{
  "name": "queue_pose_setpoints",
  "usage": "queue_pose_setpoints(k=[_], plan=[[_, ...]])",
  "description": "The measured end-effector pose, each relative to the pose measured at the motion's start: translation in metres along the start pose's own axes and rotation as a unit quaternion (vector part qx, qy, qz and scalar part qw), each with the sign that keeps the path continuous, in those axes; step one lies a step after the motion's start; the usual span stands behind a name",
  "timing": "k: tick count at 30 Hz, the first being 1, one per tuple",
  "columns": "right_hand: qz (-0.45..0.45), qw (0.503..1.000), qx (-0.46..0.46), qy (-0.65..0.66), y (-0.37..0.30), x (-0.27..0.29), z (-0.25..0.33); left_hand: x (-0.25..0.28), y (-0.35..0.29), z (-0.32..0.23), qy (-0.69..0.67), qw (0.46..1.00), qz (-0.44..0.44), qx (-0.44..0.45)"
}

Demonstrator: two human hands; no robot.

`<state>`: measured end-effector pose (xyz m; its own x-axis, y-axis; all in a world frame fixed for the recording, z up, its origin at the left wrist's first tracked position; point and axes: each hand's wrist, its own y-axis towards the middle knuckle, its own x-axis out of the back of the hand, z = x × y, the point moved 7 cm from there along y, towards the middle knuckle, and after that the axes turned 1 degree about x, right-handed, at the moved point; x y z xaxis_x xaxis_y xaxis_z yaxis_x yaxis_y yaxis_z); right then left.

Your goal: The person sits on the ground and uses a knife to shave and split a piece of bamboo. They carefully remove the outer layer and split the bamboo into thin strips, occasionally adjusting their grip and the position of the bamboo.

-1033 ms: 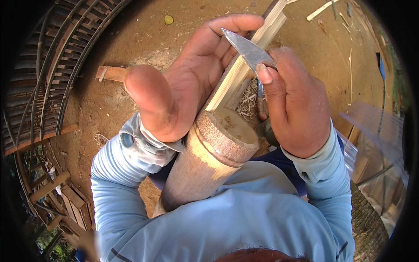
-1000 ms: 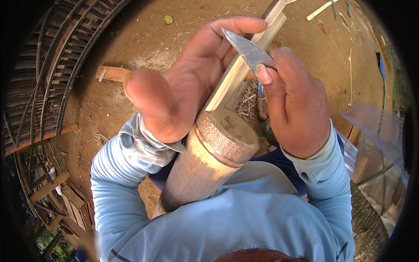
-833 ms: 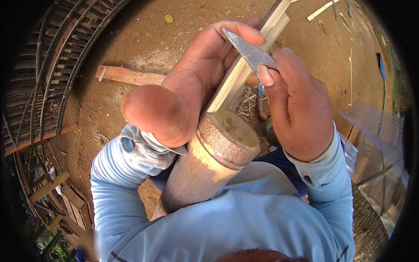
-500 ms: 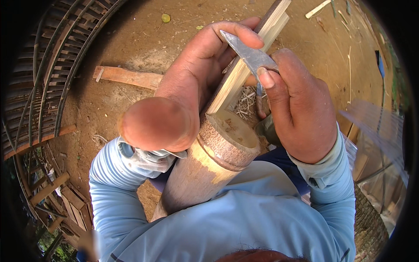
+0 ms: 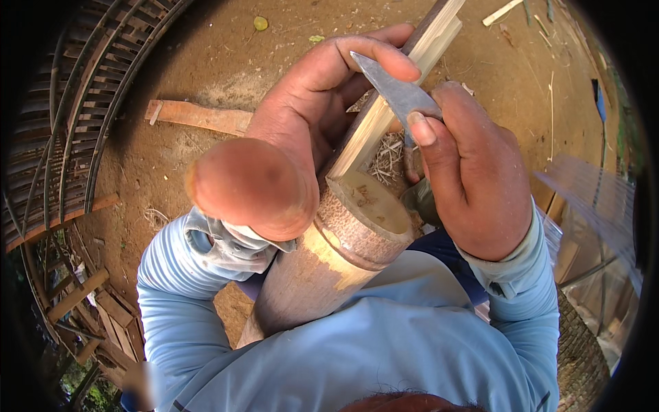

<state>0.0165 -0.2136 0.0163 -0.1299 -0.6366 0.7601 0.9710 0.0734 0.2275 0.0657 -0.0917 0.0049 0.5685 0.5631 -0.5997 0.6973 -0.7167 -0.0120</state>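
Pinching knife in R hand, clamped btwn thumb and curled forefinger right behind the blade, prob. for fine control over so short an edge. Laid crosswise on pale face of bamboo strip, w/ tip pointing up-L. Cupping L hand round strip's L side, w/ thumb lifted well apart from fingers and forefinger bent over near blade tip, presumably to steer or back up the metal. Can't tell re fingertip contact behind strip, or w/ blade. Seemingly all one piece w/ thick bamboo culm, rising from L of its cup-like end and sloping up-R. Culm itself set aslant, up against shirt front, prob. braced by body so as to free both hands. Count: 1 knife, 1 strip w/ stepped edge farther up, 1 culm, 2 hands. On dirt ground: 1 flat reddish board beyond L wrist, 2 small yellowish leaves up top, 1 heap of shavings just past culm's rim, too tangled for piece count. Also 1 wide pale offcut top R, plus a few thinner, too small for exact no. Far L, 1 slatted rack.
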Motion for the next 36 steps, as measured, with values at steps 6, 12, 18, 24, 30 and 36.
queue_pose_setpoints(k=[6,12,18,24,30,36], plan=[[0.004,1.000,0.007,0.001,0.000,-0.002,0.000,0.012,0.005,0.008,-0.065,0.998,0.000,0.022],[0.012,1.000,0.009,0.009,-0.002,-0.003,-0.001,0.019,0.006,0.013,-0.112,0.993,0.026,0.008],[0.079,0.996,0.009,0.044,-0.013,-0.019,0.010,0.022,-0.001,0.015,-0.106,0.992,0.051,-0.041],[0.059,0.997,-0.017,0.036,-0.012,-0.013,0.009,0.029,-0.001,0.019,-0.115,0.985,0.094,-0.090],[-0.033,0.999,0.018,0.001,0.004,0.006,0.001,0.029,-0.003,0.014,-0.147,0.969,0.155,-0.125],[-0.034,0.999,-0.003,-0.004,0.005,0.001,0.005,0.036,0.008,0.037,-0.065,0.980,0.121,-0.147]])
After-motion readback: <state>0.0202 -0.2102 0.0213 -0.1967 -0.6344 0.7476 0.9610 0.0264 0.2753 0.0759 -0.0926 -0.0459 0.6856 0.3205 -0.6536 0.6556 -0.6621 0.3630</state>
